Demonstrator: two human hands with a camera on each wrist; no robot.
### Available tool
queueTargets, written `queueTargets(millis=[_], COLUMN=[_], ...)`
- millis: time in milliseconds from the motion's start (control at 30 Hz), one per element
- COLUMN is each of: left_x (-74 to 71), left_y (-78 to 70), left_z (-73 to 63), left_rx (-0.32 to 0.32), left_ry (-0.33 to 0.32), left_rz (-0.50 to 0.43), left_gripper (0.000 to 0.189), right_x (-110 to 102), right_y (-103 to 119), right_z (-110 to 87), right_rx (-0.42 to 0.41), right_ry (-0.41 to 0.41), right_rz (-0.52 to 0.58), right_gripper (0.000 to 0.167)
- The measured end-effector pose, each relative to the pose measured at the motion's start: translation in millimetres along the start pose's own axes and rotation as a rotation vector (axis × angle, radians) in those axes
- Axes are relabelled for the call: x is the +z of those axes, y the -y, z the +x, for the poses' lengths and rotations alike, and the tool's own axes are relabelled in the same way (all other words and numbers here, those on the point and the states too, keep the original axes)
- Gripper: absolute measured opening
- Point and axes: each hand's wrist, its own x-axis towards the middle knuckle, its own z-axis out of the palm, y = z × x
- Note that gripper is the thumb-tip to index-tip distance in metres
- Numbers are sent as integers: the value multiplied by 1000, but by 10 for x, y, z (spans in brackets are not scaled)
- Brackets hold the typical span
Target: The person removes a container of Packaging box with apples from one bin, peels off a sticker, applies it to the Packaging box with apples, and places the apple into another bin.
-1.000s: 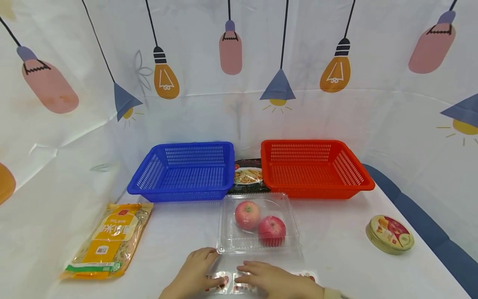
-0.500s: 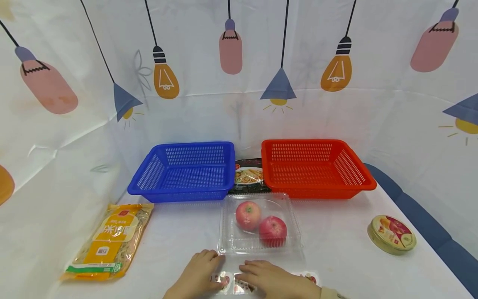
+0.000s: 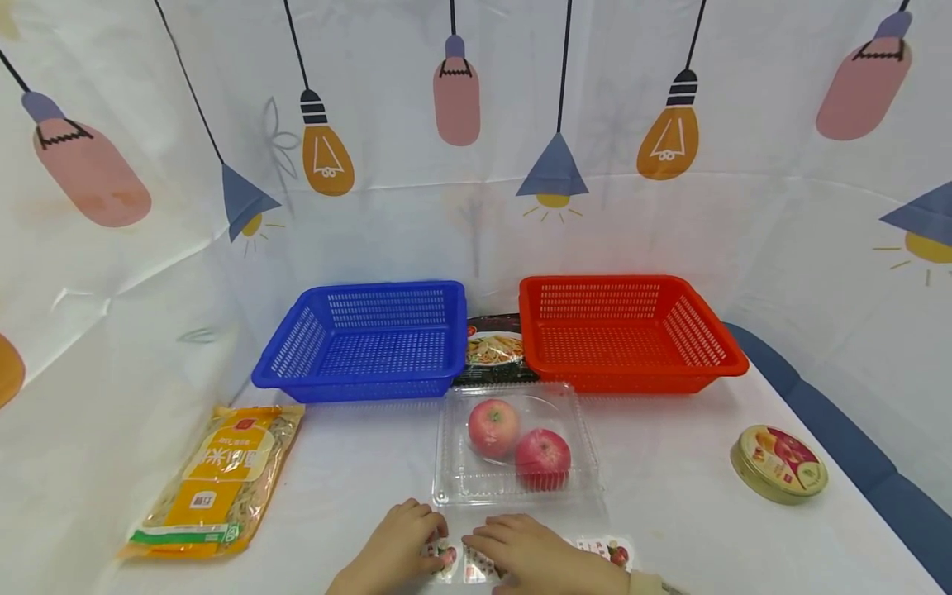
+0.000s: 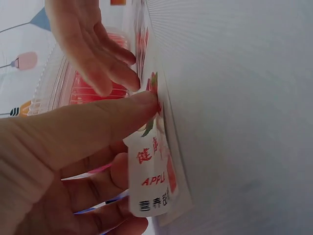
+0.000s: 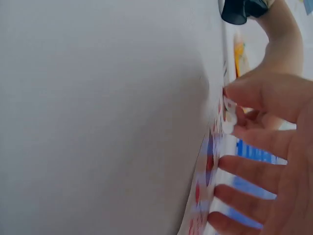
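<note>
A strip of printed labels (image 3: pixel 610 549) with red apples lies along the near side of the table. Its left end curls up in the left wrist view, showing a label (image 4: pixel 152 169) that reads "APPLE". My left hand (image 3: pixel 397 545) pinches that end, thumb in front and fingers behind. On the strip's middle rests my right hand (image 3: pixel 543 555), its fingers spread and fairly straight in the right wrist view, fingertips along the edge. Just beyond both hands stands a clear plastic clamshell box (image 3: pixel 461 487) with two apples (image 3: pixel 493 428) inside.
Behind the box are a blue basket (image 3: pixel 364 387) and a red basket (image 3: pixel 632 383), with a dark food packet (image 3: pixel 494 351) between them. A yellow noodle packet (image 3: pixel 223 471) lies at left. At right sits a round gold tin (image 3: pixel 779 464).
My left hand has shifted slightly right, its fingers drawn closer to the thumb. My right hand has edged left, uncovering more of the strip's right part. Box and baskets stay in place.
</note>
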Motion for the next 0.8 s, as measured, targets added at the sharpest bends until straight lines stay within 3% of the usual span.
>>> queueTargets(millis=[133, 400, 800], left_x=[-7, 4, -58], left_y=[-1, -22, -39], left_z=[15, 29, 4], left_rx=[5, -5, -7], left_ry=[12, 19, 31], left_rz=[-54, -60, -54], left_gripper=[22, 23, 24], right_x=[-6, 19, -31], right_y=[36, 66, 90], right_z=[73, 114, 106], right_rx=[29, -30, 27], right_ry=[-27, -116, -52], right_rz=[16, -78, 75], right_gripper=[57, 57, 61])
